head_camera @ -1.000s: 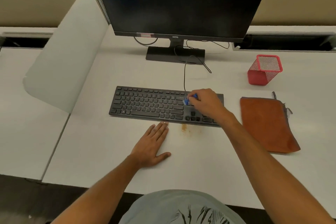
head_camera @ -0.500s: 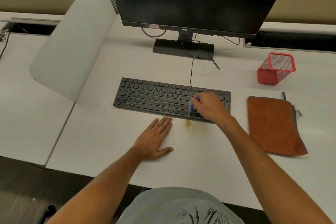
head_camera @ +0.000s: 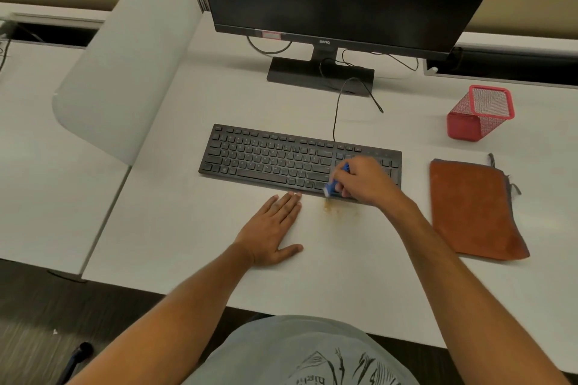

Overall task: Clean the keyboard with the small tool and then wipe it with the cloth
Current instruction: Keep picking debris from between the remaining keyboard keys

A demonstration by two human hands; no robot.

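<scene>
The right hand [head_camera: 364,180] pinched a small, likely light, rigid blue plastic brush [head_camera: 335,182] over the flat black keyboard [head_camera: 272,159], the left hand [head_camera: 272,226] lying flat, fingers straight, on the white worktop [head_camera: 187,244].

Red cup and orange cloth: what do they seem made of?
The red cup looks like painted wire mesh: a fine see-through grid with a solid rim. The orange cloth looks like matte, suede-like microfibre with grey stitched edging, though the fibre cannot be confirmed.
</scene>
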